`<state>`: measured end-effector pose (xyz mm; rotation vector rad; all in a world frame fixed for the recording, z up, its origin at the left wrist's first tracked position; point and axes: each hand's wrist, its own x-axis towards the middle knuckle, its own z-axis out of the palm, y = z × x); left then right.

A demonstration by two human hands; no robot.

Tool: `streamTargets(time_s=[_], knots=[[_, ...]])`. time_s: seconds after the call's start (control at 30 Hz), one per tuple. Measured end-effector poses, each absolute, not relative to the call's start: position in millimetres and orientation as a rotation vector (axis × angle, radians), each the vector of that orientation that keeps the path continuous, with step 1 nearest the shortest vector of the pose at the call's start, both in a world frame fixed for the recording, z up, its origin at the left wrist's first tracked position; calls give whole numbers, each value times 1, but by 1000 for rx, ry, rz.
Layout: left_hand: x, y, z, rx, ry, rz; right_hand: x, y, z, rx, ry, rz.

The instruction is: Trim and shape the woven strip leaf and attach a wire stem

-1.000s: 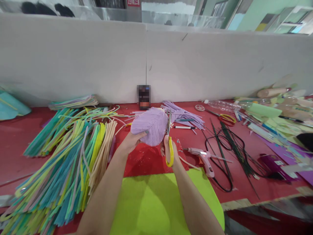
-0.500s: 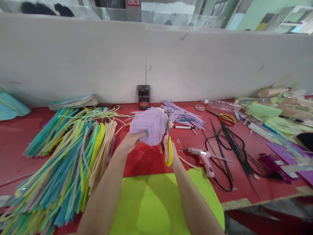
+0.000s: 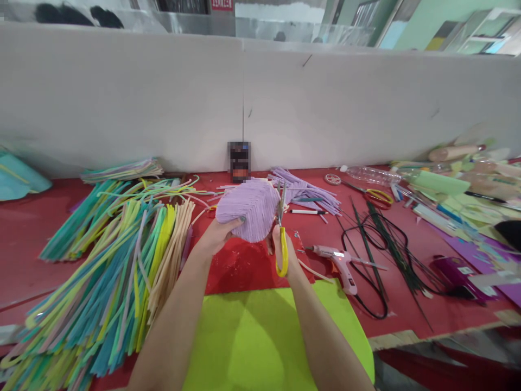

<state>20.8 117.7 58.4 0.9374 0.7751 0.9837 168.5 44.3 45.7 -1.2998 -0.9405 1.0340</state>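
Observation:
A purple leaf-shaped piece (image 3: 249, 209) made of fuzzy pipe cleaners is raised over the red table, its strips meeting in a V along the middle. My left hand (image 3: 223, 232) grips it by the lower left edge, thumb on top. In my right hand (image 3: 280, 247) are scissors with yellow handles (image 3: 284, 255); their blades (image 3: 281, 203) point away from me, parted slightly, along the piece's right edge. Behind it lies a pile of purple pipe cleaners (image 3: 309, 190). The fingers under the piece are hidden.
Bundles of coloured pipe cleaners (image 3: 106, 282) cover the left side. To the right are a pink glue gun (image 3: 336, 260) with its black cord, a white pen (image 3: 306, 212), other scissors (image 3: 378, 198), dark green stems (image 3: 386, 244) and a plastic bottle (image 3: 372, 175). A white partition (image 3: 163, 103) stands behind.
The scissor blades have opened slightly and shifted a little to the right. My left hand and the purple piece stay nearly still.

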Motion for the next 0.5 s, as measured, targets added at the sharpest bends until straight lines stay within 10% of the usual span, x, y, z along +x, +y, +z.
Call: streamTargets(time_s=[0.5], knots=[[20,117,61,938,789,976,169,44,43,-1321,-958,1015]])
